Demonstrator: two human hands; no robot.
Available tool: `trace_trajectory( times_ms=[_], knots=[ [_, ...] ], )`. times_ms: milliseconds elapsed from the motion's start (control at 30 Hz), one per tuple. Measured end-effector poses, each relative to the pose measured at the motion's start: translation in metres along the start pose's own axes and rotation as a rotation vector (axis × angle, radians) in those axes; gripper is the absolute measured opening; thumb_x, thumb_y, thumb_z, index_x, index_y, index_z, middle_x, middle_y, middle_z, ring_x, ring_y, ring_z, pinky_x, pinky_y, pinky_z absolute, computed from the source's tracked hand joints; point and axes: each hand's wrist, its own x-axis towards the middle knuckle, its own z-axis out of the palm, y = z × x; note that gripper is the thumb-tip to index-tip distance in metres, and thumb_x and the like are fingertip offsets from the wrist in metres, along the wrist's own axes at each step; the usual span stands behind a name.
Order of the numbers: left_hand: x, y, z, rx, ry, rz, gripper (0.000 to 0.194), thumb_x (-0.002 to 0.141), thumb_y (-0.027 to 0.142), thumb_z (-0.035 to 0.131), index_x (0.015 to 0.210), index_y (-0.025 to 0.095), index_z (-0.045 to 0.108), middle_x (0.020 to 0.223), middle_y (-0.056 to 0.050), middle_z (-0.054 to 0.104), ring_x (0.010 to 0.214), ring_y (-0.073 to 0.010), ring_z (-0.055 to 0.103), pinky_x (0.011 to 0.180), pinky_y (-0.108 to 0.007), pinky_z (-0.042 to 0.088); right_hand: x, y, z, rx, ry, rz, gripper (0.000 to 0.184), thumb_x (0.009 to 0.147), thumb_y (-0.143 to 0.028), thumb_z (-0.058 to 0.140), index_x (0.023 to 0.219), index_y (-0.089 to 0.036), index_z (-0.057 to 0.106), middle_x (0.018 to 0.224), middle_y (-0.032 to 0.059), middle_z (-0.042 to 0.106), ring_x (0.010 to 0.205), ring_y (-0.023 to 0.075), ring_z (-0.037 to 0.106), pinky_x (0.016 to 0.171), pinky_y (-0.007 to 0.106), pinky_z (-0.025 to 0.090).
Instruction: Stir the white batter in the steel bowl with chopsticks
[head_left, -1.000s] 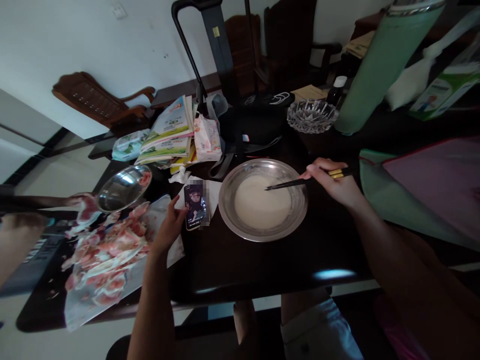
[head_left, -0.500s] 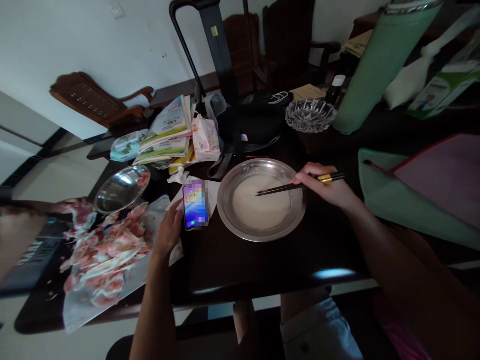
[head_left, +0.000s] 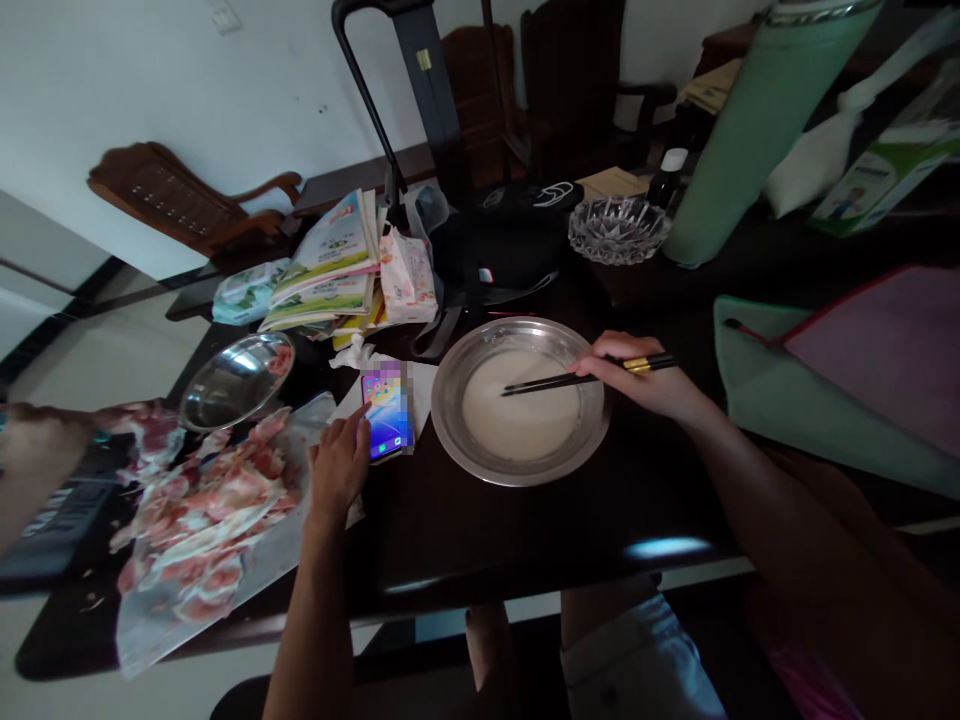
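Black chopsticks (head_left: 547, 382) with gold bands near their upper ends are gripped in my right hand (head_left: 637, 372). Their tips reach into a milky white liquid (head_left: 517, 425), held in a wide metal bowl (head_left: 444, 440) that stands before me. To the left of the bowl lies a smartphone (head_left: 381, 432) with its screen lit, partly pixelated. My left hand (head_left: 341, 460) is at the phone's left edge, its index finger stretched over the screen and nothing held. Whether the fingertip touches the glass I cannot tell.
Raw meat pieces (head_left: 217, 520) cover a clear plastic sheet (head_left: 142, 640) at left. Another person's hand (head_left: 45, 440) holds meat there beside a tilted metal bowl (head_left: 217, 385). Behind stand booklets (head_left: 326, 270), a tissue pack (head_left: 407, 280), a glass dish (head_left: 619, 235) and a green bottle (head_left: 757, 140).
My left hand has moved from the phone's side to over its screen, index finger extended. The chopsticks have shifted slightly left in the liquid. The view has shifted a little.
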Motion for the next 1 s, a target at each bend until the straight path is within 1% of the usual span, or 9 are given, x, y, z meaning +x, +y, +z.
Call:
trace_trajectory(
  times_ms=[100, 167, 300, 367, 467, 633, 733, 867, 1000],
  knots=[
    [0.002, 0.001, 0.001, -0.029, 0.031, -0.044, 0.054, 0.103, 0.033, 0.033, 0.151, 0.019, 0.052, 0.137, -0.020, 0.066, 0.133, -0.0369, 0.057, 0.108, -0.058, 0.044, -0.001, -0.002, -0.015, 0.045, 0.078, 0.057, 0.042, 0.095, -0.055, 0.061, 0.068, -0.025, 0.074, 0.070, 0.0030, 0.073, 0.073, 0.0205, 0.068, 0.072, 0.035, 0.050],
    [0.003, 0.003, 0.001, -0.050, 0.040, -0.077, 0.053, 0.103, 0.032, 0.034, 0.151, 0.018, 0.052, 0.142, -0.020, 0.063, 0.134, -0.0376, 0.056, 0.108, -0.059, 0.044, -0.002, -0.005, -0.019, 0.096, 0.051, 0.088, 0.047, 0.096, -0.057, 0.059, 0.065, -0.024, 0.072, 0.069, 0.0030, 0.073, 0.072, 0.0203, 0.069, 0.074, 0.035, 0.051],
    [-0.001, 0.008, 0.005, -0.090, 0.087, -0.133, 0.052, 0.101, 0.031, 0.035, 0.147, 0.019, 0.056, 0.141, -0.019, 0.064, 0.133, -0.0374, 0.057, 0.110, -0.060, 0.041, -0.001, -0.006, -0.007, 0.116, -0.104, 0.032, 0.042, 0.093, -0.059, 0.063, 0.073, -0.024, 0.076, 0.077, 0.0043, 0.077, 0.074, 0.0203, 0.070, 0.069, 0.034, 0.051],
    [-0.004, 0.009, 0.008, -0.102, 0.146, -0.148, 0.051, 0.100, 0.030, 0.035, 0.144, 0.018, 0.058, 0.131, -0.018, 0.070, 0.129, -0.0364, 0.060, 0.109, -0.057, 0.042, 0.001, -0.003, 0.002, 0.063, -0.116, -0.029, 0.039, 0.092, -0.058, 0.064, 0.075, -0.024, 0.076, 0.077, 0.0045, 0.077, 0.075, 0.0206, 0.068, 0.070, 0.035, 0.051],
    [-0.008, 0.007, 0.012, -0.108, 0.210, -0.136, 0.050, 0.099, 0.028, 0.036, 0.142, 0.017, 0.059, 0.123, -0.017, 0.072, 0.125, -0.0359, 0.062, 0.107, -0.054, 0.042, 0.001, 0.002, 0.005, -0.038, -0.040, -0.037, 0.036, 0.093, -0.055, 0.065, 0.077, -0.024, 0.076, 0.077, 0.0046, 0.076, 0.075, 0.0209, 0.067, 0.072, 0.037, 0.049],
    [-0.012, 0.001, 0.014, -0.122, 0.254, -0.097, 0.045, 0.099, 0.030, 0.035, 0.130, 0.019, 0.066, 0.116, -0.013, 0.075, 0.122, -0.0340, 0.062, 0.106, -0.052, 0.040, -0.002, 0.001, -0.014, 0.008, 0.160, 0.059, 0.044, 0.097, -0.053, 0.059, 0.066, -0.024, 0.072, 0.070, 0.0028, 0.072, 0.072, 0.0201, 0.066, 0.075, 0.036, 0.049],
    [-0.013, 0.001, 0.014, -0.123, 0.258, -0.089, 0.046, 0.100, 0.033, 0.034, 0.128, 0.018, 0.067, 0.119, -0.015, 0.074, 0.122, -0.0357, 0.061, 0.104, -0.053, 0.040, -0.003, -0.004, -0.017, 0.097, 0.063, 0.093, 0.046, 0.097, -0.055, 0.058, 0.066, -0.024, 0.072, 0.069, 0.0025, 0.072, 0.071, 0.0196, 0.068, 0.075, 0.036, 0.051],
    [-0.013, 0.001, 0.014, -0.127, 0.262, -0.073, 0.046, 0.100, 0.035, 0.033, 0.123, 0.020, 0.070, 0.120, -0.014, 0.074, 0.120, -0.0350, 0.060, 0.102, -0.053, 0.042, -0.001, -0.004, -0.001, 0.118, -0.125, -0.001, 0.038, 0.094, -0.054, 0.063, 0.075, -0.024, 0.076, 0.078, 0.0038, 0.077, 0.077, 0.0204, 0.070, 0.072, 0.035, 0.052],
    [-0.014, 0.000, 0.013, -0.129, 0.254, -0.074, 0.045, 0.101, 0.034, 0.032, 0.120, 0.021, 0.071, 0.118, -0.014, 0.073, 0.120, -0.0337, 0.060, 0.103, -0.052, 0.042, 0.002, 0.000, 0.005, -0.018, -0.054, -0.030, 0.034, 0.093, -0.052, 0.066, 0.076, -0.024, 0.076, 0.077, 0.0040, 0.075, 0.074, 0.0202, 0.067, 0.072, 0.036, 0.049]
  ],
)
